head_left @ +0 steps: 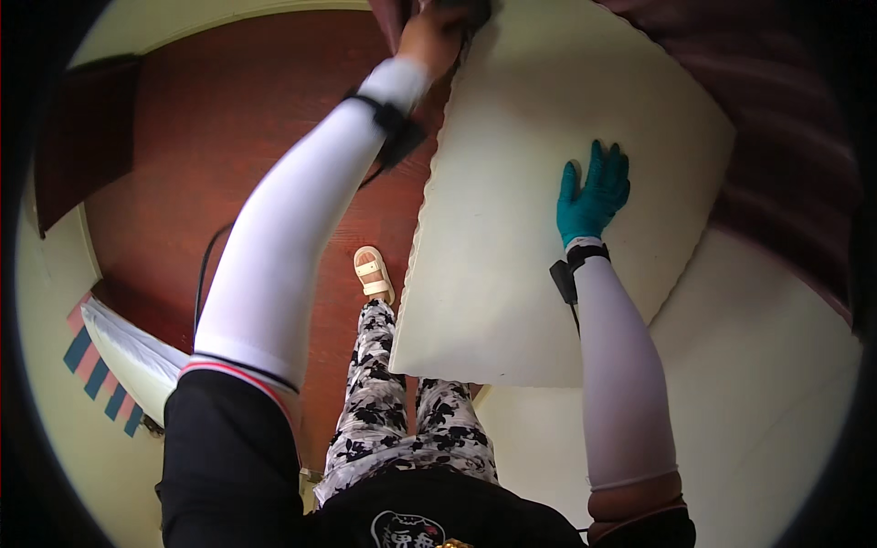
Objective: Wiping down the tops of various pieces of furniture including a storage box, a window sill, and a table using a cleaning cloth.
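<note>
A pale, flat surface with a scalloped edge stretches away in front of me. My right hand, in a teal glove, lies palm down on it with its fingers spread and nothing in them. Far ahead, my left hand reaches to the far left edge of this surface. It is smeared by motion, and its fingers are lost against something dark that I cannot make out. Maroon cloth shows just beside that hand.
Dark maroon curtain-like cloth hangs along the right side. Reddish-brown floor lies to the left, with my sandalled foot on it. A white, padded-looking object stands at the lower left by the pale wall.
</note>
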`<move>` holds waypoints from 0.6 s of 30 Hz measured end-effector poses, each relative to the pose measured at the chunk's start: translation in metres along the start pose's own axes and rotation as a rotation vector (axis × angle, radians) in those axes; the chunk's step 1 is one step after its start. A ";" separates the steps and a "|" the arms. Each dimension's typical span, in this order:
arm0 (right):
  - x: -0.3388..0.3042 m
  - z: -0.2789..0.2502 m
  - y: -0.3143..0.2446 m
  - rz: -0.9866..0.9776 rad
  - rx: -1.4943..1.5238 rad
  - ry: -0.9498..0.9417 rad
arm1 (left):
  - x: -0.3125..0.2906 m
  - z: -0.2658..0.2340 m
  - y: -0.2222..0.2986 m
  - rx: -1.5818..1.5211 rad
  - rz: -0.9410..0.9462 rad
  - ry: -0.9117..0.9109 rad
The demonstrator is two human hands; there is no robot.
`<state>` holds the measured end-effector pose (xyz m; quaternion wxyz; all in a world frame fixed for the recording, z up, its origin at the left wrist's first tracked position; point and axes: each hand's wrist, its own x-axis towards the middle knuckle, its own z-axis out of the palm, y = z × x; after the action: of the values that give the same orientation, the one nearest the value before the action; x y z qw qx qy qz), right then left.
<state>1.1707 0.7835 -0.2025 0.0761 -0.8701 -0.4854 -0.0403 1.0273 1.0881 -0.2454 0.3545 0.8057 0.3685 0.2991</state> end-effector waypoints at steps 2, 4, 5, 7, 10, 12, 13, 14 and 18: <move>-0.003 -0.003 0.015 0.024 -0.056 -0.017 | -0.070 -0.018 0.047 -0.039 -0.049 -0.284; -0.006 0.000 0.011 0.012 -0.040 0.003 | -0.132 -0.050 0.070 0.027 0.090 -0.409; -0.005 0.001 0.016 0.014 -0.045 -0.009 | -0.155 -0.058 0.083 0.035 -0.008 -0.555; -0.003 0.003 0.012 0.018 -0.052 0.019 | -0.151 -0.065 0.078 0.069 0.120 -0.501; -0.008 0.010 0.014 0.018 -0.047 0.032 | -0.087 -0.033 0.055 0.158 0.288 -0.263; -0.013 0.017 0.018 -0.002 -0.053 0.042 | -0.031 -0.013 0.047 0.181 0.186 -0.257; -0.013 0.021 0.018 -0.016 -0.049 0.051 | -0.010 -0.006 0.044 0.178 0.096 -0.244; -0.008 0.020 0.015 -0.029 -0.026 0.086 | 0.010 -0.010 0.045 0.186 0.035 -0.235; -0.004 0.030 0.023 -0.045 -0.054 0.107 | -0.033 -0.005 0.034 0.295 -0.030 -0.317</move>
<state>1.1883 0.7737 -0.2347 0.0775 -0.8573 -0.4988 -0.1016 1.0185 1.0464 -0.2228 0.2906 0.8802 0.3598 0.1061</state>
